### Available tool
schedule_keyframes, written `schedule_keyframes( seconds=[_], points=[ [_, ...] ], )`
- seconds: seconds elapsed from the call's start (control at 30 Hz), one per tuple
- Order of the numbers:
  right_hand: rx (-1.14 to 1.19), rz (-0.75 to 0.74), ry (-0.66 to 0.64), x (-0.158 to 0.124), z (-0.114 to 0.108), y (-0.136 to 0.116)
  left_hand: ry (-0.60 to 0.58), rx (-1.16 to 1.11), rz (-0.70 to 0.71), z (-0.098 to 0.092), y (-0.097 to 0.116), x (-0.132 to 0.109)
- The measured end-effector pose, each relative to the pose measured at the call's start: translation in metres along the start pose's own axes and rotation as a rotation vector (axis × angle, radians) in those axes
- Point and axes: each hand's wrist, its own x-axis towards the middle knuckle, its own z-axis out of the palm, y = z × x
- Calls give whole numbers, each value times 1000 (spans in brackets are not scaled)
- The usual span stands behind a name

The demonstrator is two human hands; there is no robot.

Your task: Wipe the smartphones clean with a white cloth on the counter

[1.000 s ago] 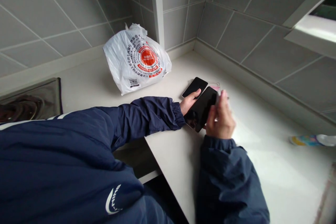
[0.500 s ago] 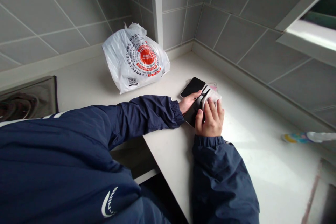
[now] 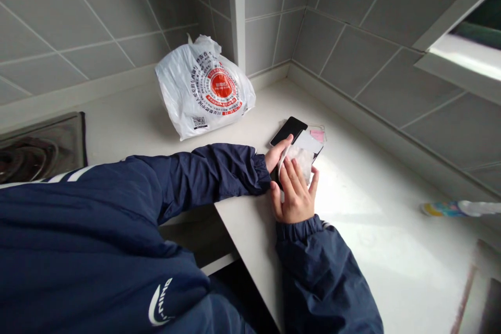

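In the head view, the left hand (image 3: 277,156) grips a smartphone (image 3: 310,142) from its left side, thumb lying along the top and the other fingers hidden underneath. The phone's far end shows a pale surface, while its near-left end is dark; whether the phone touches the bench (image 3: 352,250) below cannot be told. The right hand (image 3: 296,201) lies flat from the near side, fingers extended and slightly spread over a whitish cloth (image 3: 300,158) that covers the middle of the phone. The cloth's left edge folds up beside the left hand.

Just beyond the left thumb, a second smartphone (image 3: 288,130) lies on the bench with its black screen up. To the right of it, past the held phone's far end, is a small pink item (image 3: 318,134) with a clear border, too small to identify.

A white plastic bag (image 3: 205,88) with a red round print stands far left of the phones. A dark cooktop (image 3: 43,141) sits at the far left, and a bottle (image 3: 442,209) with a blue and yellow label is well apart on the right.
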Motion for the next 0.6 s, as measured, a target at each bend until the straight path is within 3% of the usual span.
schedule_keyframes(
  seconds=[0.1,0.2,0.33,0.47,0.53,0.6],
  points=[
    [30,1,-14,-6,-3,-15,-79,56,-163,-6,7,-6],
    [44,0,-26,-8,-5,-25,-111,80,-199,-12,12,-11],
    [11,36,-63,-5,-6,-24,-93,46,-103,-10,6,-17],
    [-57,204,-72,0,1,-20,-20,-43,140,-3,-2,-22],
    [-32,230,-68,2,3,-23,8,-78,167,-1,-2,-24],
    [24,180,-59,2,2,-28,4,-84,97,0,2,-26]
  ],
)
